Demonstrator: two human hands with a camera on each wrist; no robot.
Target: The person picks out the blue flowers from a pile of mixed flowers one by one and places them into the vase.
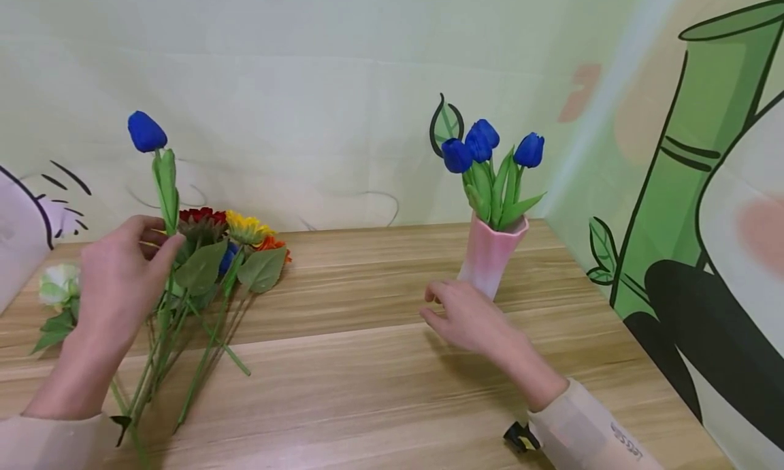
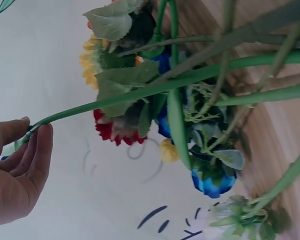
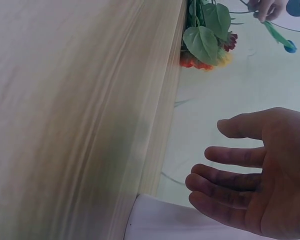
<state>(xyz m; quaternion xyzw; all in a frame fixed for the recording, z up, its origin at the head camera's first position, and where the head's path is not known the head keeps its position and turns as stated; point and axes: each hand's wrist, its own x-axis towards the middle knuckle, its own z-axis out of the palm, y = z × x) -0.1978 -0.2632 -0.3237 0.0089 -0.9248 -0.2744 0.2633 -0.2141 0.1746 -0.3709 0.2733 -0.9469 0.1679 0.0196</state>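
Note:
My left hand pinches the green stem of a blue tulip between thumb and fingers, holding it upright over the pile of flowers at the left. In the left wrist view the stem runs from the fingertips across the other flowers. My right hand is held above the table with its fingers loosely bent and nothing in them; the right wrist view shows the palm bare. Just beyond it stands a pink and white vase with several blue tulips in it.
On the wooden table at the left lie a dark red flower, a yellow flower, an orange flower and a white flower, their stems pointing toward me. A printed cloth backdrop rises behind the table.

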